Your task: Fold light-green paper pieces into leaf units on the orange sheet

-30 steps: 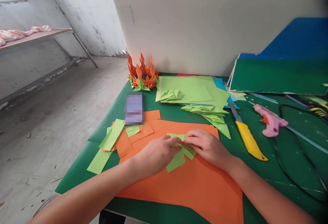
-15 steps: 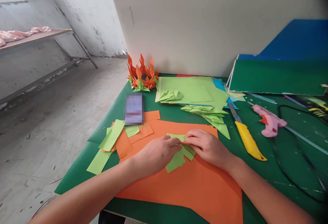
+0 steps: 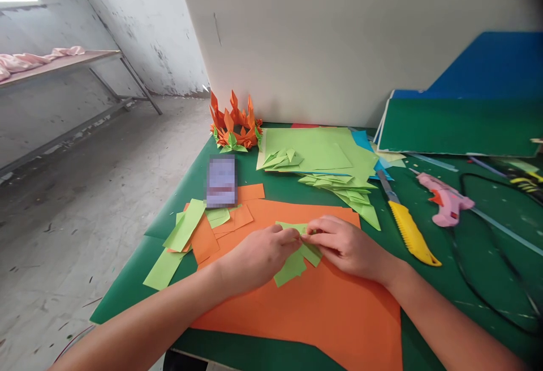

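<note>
The left hand [image 3: 269, 255] and right hand [image 3: 345, 246] are pinched onto the green paper [image 3: 290, 268] over the orange sheet [image 3: 339, 314], and it could be torn if tugged unevenly between them.

Paper pcs [image 3: 290, 270] on sheet [image 3: 339, 314], cutter [image 3: 410, 229] R, glue gun [image 3: 448, 204] farther R

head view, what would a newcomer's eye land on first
Probably the orange sheet at front centre of the green table, with left hand and right hand meeting over green paper on it. Next, the spiky orange crown at the table's far left, and the yellow cutter and pink glue gun on the right.
</note>
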A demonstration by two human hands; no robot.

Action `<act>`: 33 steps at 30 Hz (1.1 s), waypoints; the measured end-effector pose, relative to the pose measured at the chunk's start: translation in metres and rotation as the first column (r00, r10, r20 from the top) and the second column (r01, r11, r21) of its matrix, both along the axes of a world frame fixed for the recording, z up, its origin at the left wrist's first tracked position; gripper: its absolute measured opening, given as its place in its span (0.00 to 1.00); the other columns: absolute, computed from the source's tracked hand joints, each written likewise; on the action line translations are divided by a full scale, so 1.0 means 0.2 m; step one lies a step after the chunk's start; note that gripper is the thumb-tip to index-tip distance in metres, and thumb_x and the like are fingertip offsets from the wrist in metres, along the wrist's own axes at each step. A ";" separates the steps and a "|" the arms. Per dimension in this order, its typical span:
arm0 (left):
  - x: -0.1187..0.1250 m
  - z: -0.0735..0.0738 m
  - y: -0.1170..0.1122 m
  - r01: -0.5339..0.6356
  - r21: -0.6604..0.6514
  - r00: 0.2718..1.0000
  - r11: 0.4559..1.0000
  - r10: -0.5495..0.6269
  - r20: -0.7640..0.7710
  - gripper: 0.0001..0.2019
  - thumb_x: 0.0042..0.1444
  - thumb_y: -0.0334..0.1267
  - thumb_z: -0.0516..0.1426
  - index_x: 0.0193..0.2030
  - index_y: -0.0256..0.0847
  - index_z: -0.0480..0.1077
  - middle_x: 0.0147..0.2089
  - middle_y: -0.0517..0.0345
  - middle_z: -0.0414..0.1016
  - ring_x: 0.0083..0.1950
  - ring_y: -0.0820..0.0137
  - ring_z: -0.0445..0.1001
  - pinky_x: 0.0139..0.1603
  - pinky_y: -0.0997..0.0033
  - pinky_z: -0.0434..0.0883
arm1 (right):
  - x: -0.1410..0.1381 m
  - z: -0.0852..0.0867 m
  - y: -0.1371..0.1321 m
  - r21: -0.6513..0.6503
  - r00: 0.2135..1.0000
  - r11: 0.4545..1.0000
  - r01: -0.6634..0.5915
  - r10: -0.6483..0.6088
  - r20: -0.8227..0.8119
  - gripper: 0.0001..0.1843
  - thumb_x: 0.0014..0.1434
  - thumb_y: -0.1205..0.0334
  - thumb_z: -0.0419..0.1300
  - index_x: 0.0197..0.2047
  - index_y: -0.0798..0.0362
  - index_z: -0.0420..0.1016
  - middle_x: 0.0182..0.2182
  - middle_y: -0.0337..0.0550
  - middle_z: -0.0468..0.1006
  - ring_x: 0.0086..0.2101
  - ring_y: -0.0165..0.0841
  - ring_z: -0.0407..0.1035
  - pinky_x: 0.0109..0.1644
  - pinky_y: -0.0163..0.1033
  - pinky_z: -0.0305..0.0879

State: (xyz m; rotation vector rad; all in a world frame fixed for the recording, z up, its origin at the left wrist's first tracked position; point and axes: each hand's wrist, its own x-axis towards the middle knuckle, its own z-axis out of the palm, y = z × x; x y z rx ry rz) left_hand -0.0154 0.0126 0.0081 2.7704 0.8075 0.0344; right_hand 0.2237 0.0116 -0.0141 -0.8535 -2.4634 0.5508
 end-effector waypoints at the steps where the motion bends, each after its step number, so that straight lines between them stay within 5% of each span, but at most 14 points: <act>1: 0.00 0.00 0.00 0.000 0.010 1.000 1.000 0.000 -0.014 0.17 0.67 0.30 0.42 0.58 0.42 0.62 0.50 0.50 0.67 0.40 0.68 0.69 0.40 0.71 0.68 | 0.00 0.00 0.00 0.001 1.000 1.000 0.002 -0.002 -0.002 0.16 0.66 0.71 0.49 0.48 0.51 0.75 0.42 0.48 0.74 0.42 0.37 0.68 0.43 0.42 0.69; 8: -0.01 0.00 0.02 0.149 0.150 0.981 0.978 -0.126 -0.149 0.23 0.64 0.30 0.46 0.65 0.39 0.54 0.54 0.47 0.67 0.40 0.66 0.68 0.38 0.68 0.67 | 0.01 -0.01 0.00 0.021 1.000 1.000 0.006 -0.006 -0.004 0.15 0.66 0.70 0.49 0.48 0.51 0.75 0.41 0.48 0.76 0.43 0.37 0.70 0.44 0.43 0.71; 23: 0.00 -0.01 0.02 0.051 -0.002 0.998 0.999 -0.051 0.043 0.14 0.66 0.30 0.45 0.55 0.40 0.65 0.47 0.51 0.68 0.45 0.68 0.70 0.46 0.70 0.68 | 0.01 0.01 0.00 0.033 1.000 0.999 0.012 -0.012 -0.011 0.15 0.66 0.70 0.50 0.48 0.51 0.76 0.41 0.48 0.77 0.42 0.37 0.70 0.44 0.43 0.72; 33: 0.00 0.00 0.00 0.052 0.076 0.999 0.996 -0.052 0.005 0.15 0.64 0.28 0.47 0.54 0.38 0.65 0.46 0.50 0.68 0.44 0.67 0.69 0.44 0.70 0.70 | 0.01 0.00 0.00 0.029 1.000 0.999 0.014 -0.014 -0.014 0.16 0.66 0.70 0.50 0.49 0.50 0.76 0.42 0.48 0.77 0.43 0.38 0.70 0.44 0.44 0.71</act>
